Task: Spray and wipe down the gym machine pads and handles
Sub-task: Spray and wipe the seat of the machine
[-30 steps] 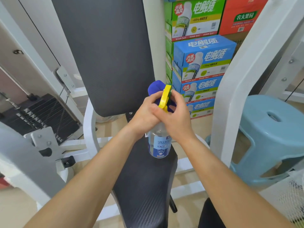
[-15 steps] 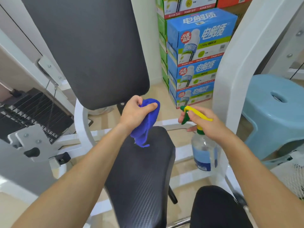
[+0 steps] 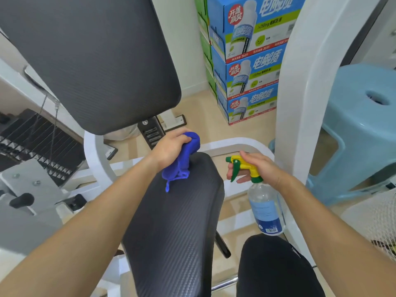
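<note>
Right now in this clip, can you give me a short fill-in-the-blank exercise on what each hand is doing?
1. The left hand grips a ____ cloth at the far end of the seat pad.
2. The right hand holds the spray bottle by its ____ and green trigger head.
3. The spray bottle hangs to the ____ of the seat pad, not over it.

Missing words: blue; yellow; right.

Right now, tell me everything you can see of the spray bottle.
The spray bottle is clear plastic with a yellow head, a green trigger and collar, and a blue label low on the body. It hangs roughly upright in the air, right of the seat pad, nozzle aimed left toward it. The right hand grips its head from above, fingers curled by the trigger. Its liquid level is unclear.
</note>
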The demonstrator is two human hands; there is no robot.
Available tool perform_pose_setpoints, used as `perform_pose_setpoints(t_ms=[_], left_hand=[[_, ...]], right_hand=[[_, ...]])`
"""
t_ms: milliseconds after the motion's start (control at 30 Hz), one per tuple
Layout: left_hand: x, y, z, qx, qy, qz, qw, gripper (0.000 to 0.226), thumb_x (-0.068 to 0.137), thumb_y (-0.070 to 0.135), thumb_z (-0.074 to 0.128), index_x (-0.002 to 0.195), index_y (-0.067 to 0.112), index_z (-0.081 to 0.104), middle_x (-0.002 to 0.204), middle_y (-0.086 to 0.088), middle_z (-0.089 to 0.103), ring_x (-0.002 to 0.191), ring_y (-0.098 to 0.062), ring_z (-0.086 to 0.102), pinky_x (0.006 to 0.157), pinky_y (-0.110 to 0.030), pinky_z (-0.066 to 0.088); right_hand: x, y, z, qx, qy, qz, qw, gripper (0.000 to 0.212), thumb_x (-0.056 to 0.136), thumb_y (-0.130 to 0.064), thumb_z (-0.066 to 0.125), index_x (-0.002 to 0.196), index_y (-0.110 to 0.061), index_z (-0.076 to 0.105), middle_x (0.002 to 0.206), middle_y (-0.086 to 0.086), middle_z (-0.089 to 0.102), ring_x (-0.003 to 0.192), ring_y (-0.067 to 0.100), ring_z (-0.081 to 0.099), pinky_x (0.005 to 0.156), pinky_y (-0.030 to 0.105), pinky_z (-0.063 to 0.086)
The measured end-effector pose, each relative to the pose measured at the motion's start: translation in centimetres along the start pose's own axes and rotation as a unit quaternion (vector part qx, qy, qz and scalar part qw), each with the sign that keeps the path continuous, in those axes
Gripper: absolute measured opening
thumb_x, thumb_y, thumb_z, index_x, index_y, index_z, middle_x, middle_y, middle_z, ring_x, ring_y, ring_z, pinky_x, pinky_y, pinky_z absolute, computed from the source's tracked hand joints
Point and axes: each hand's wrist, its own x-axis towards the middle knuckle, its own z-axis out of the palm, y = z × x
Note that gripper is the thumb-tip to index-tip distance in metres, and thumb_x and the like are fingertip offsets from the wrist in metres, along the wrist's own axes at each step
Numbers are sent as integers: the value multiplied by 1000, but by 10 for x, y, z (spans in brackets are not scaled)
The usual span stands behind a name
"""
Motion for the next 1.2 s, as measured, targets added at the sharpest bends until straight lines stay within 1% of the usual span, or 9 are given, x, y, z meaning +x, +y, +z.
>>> perform_pose_setpoints(t_ms=[100, 200, 467, 567, 700, 800, 967, 1100, 1200], left_hand=[[10, -6, 3, 8, 5, 2, 1000, 27, 97, 15, 44, 101, 23, 70, 98, 2, 72, 85, -10, 61, 85, -25, 46], [16, -7, 7, 22, 16, 2, 1000, 29, 98, 14, 43, 107, 24, 69, 100, 7, 70, 85, -6, 59, 77, -15, 44], [40, -12, 21, 130, -66, 26, 989, 27, 104, 24, 48, 125, 25, 65, 118, 5, 67, 109, -15, 59, 99, -28, 42], [44, 0, 34, 244, -162, 26, 956, 29, 102, 29, 50, 127, 27, 65, 119, 4, 67, 110, -18, 58, 98, -29, 40], [23, 18, 58, 389, -273, 133, 870, 18, 94, 41, 52, 102, 36, 67, 95, 10, 68, 95, -16, 60, 91, -40, 50], [-2, 20, 68, 427, -317, 195, 824, 25, 83, 45, 50, 99, 40, 69, 97, 14, 69, 95, -13, 59, 85, -38, 51], [29, 29, 65, 437, -275, 107, 850, 17, 84, 38, 61, 93, 35, 74, 79, 9, 65, 86, -19, 60, 79, -33, 54], [70, 11, 58, 437, -199, 11, 877, 24, 89, 35, 59, 98, 19, 74, 106, -8, 72, 99, -29, 62, 85, -33, 50], [80, -8, 37, 427, -164, -92, 885, 33, 99, 33, 49, 111, 8, 67, 123, -14, 62, 114, -33, 57, 86, -30, 38]], right_hand=[[0, 3, 1, 5, -4, -36, 999, 61, 102, -52, 50, 100, 4, 74, 97, 32, 74, 92, 44, 72, 89, 51, 56], [-2, -2, 6, -54, -55, -52, 996, 58, 104, -50, 44, 89, -1, 71, 82, 25, 70, 80, 39, 68, 84, 50, 55], [-26, -4, -12, -10, -26, -50, 998, 56, 102, -45, 46, 110, 4, 72, 105, 26, 77, 107, 45, 71, 102, 60, 53], [-35, -8, -16, -13, -20, -51, 998, 57, 104, -47, 48, 111, 4, 72, 106, 25, 77, 108, 44, 71, 103, 61, 51], [-43, -10, -23, 4, -7, -73, 997, 55, 104, -47, 51, 110, 4, 72, 102, 26, 77, 101, 39, 74, 100, 61, 52], [-45, -12, -26, 24, 13, -91, 995, 53, 101, -40, 44, 110, 4, 71, 101, 28, 76, 100, 40, 74, 98, 62, 52], [-40, -24, -25, 18, -2, -99, 995, 52, 100, -39, 44, 108, 4, 72, 101, 27, 77, 100, 40, 74, 97, 57, 55], [-34, -28, -25, 9, -2, -93, 996, 51, 99, -42, 46, 105, 1, 74, 102, 25, 77, 101, 37, 74, 100, 57, 53], [-31, -24, -27, 15, 8, -89, 996, 52, 99, -43, 46, 106, 0, 74, 103, 25, 77, 103, 39, 74, 104, 62, 51]])
